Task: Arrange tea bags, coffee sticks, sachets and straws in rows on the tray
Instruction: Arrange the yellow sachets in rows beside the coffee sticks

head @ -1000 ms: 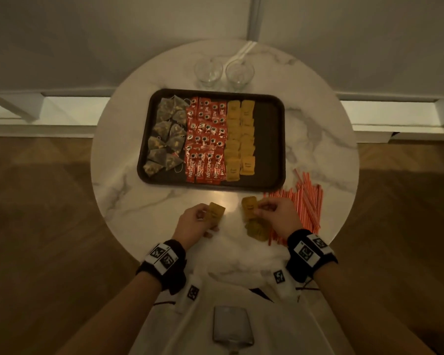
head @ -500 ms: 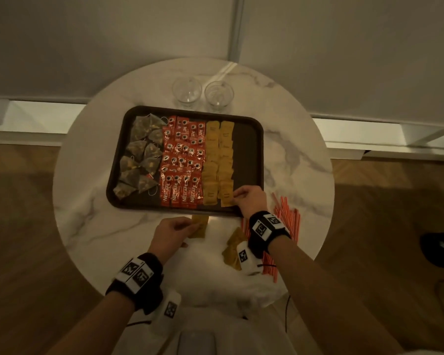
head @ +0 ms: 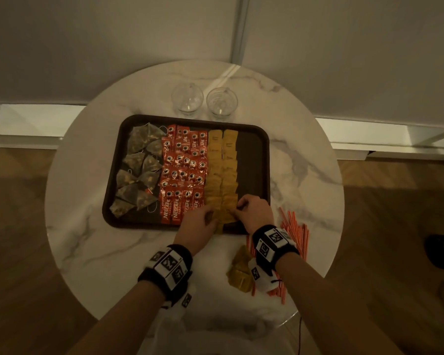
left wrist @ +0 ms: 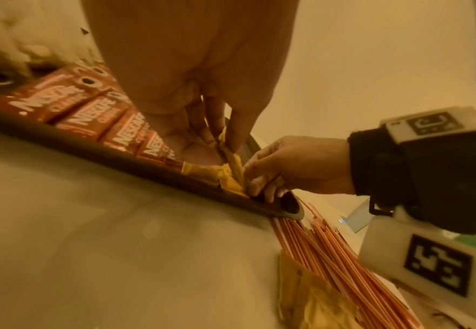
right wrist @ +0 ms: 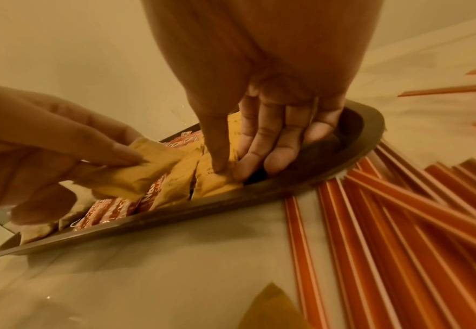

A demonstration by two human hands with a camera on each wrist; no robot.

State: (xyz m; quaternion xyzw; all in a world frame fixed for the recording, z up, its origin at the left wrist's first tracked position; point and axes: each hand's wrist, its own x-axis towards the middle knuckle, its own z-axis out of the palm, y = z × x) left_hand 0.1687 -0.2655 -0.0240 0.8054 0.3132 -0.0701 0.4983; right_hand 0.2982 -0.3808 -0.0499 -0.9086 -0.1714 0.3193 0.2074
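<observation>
A dark tray (head: 253, 160) holds tea bags (head: 139, 172) on the left, red coffee sticks (head: 185, 172) in the middle and two columns of yellow sachets (head: 222, 170). A bare strip runs along its right side. My left hand (head: 200, 219) pinches a yellow sachet (right wrist: 135, 171) over the tray's near edge. My right hand (head: 251, 211) pinches the near corner of another sachet (right wrist: 214, 182), thumb on top, at the near end of the right column. Orange straws (head: 295, 231) lie loose on the table right of the tray.
A small pile of yellow sachets (head: 240, 272) lies on the round marble table (head: 100, 252) under my right wrist. Two empty glasses (head: 187, 101) (head: 222, 102) stand behind the tray. The table edge is close behind my wrists; wooden floor surrounds it.
Both hands lifted a sachet each from the table near the pile and moved forward onto the tray's near edge, right hand first, left hand following.
</observation>
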